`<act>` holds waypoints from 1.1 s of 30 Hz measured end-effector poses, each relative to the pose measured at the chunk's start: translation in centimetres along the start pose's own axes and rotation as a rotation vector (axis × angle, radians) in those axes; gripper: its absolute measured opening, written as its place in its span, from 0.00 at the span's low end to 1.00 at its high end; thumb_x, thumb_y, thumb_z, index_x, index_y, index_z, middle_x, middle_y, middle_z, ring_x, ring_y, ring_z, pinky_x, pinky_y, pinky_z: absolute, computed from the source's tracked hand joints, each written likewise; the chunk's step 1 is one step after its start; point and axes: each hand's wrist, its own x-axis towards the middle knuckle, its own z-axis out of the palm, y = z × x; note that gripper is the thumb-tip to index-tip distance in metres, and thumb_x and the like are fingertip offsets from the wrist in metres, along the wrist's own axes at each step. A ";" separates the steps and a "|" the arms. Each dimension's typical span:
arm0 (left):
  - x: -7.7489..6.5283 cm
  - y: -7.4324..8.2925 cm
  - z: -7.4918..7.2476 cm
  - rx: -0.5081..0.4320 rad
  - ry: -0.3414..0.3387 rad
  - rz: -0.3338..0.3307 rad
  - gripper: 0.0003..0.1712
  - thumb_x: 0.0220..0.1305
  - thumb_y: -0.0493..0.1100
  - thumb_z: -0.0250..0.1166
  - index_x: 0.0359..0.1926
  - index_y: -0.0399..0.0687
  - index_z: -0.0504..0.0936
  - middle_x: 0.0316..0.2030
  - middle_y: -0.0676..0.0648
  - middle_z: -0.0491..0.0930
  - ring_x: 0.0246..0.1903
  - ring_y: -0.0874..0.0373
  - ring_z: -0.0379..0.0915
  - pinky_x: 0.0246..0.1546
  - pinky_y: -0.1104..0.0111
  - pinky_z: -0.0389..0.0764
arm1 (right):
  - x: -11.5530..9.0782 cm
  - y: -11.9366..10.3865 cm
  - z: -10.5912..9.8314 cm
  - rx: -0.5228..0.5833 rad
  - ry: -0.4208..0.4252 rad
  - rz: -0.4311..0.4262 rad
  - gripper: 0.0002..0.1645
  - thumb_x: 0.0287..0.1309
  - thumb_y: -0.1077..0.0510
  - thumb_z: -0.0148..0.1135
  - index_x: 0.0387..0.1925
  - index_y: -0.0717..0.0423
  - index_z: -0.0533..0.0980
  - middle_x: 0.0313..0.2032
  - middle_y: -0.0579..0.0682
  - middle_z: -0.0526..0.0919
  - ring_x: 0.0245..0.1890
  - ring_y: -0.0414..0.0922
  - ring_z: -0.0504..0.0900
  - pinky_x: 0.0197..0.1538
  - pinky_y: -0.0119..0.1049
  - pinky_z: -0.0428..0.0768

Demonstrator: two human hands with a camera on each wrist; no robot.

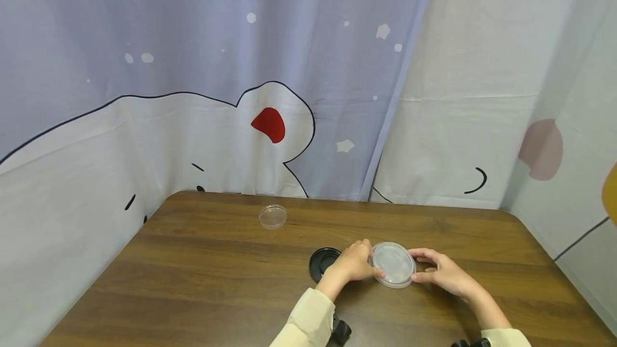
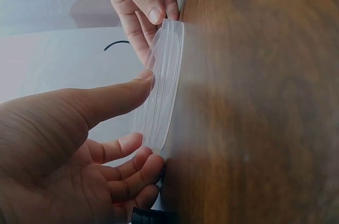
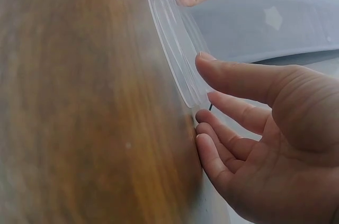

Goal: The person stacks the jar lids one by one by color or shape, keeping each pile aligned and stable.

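A round, shallow clear plastic lid (image 1: 392, 264) with a cloudy middle lies flat at the table's right centre. Layered rims show along its side in the left wrist view, like lids stacked. From the left, my left hand (image 1: 354, 262) holds its rim, thumb over the near edge and fingers at the far side. My right hand (image 1: 445, 273) grips the opposite rim between thumb and forefinger, its other fingers curving below in the right wrist view. Beside my left hand is a black round lid (image 1: 318, 264), partly hidden by that hand.
A smaller clear round dish (image 1: 272, 217) lies near the back edge of the brown wooden table (image 1: 202, 277). Behind the table hangs a printed curtain (image 1: 332, 68), close to its back edge.
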 end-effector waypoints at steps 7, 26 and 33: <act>0.1 0.0 -0.1 -0.009 -0.009 0.004 0.25 0.49 0.52 0.77 0.36 0.44 0.72 0.30 0.51 0.71 0.30 0.60 0.65 0.33 0.71 0.69 | -0.2 -0.2 0.0 0.017 0.001 0.007 0.37 0.54 0.56 0.70 0.62 0.67 0.68 0.62 0.69 0.71 0.62 0.66 0.68 0.57 0.53 0.75; 0.0 0.3 -0.3 -0.048 -0.011 -0.023 0.27 0.49 0.51 0.77 0.39 0.44 0.70 0.33 0.49 0.71 0.33 0.59 0.67 0.38 0.69 0.72 | 0.0 -0.1 -0.2 -0.027 0.011 -0.005 0.36 0.55 0.55 0.70 0.63 0.65 0.69 0.62 0.67 0.72 0.62 0.64 0.70 0.52 0.34 0.77; -0.1 0.1 -0.4 -0.058 -0.015 -0.019 0.28 0.51 0.51 0.76 0.44 0.43 0.72 0.38 0.47 0.74 0.39 0.56 0.72 0.43 0.67 0.75 | 0.0 0.1 0.0 0.015 -0.002 0.041 0.37 0.57 0.54 0.68 0.64 0.64 0.68 0.63 0.66 0.71 0.63 0.64 0.68 0.56 0.46 0.76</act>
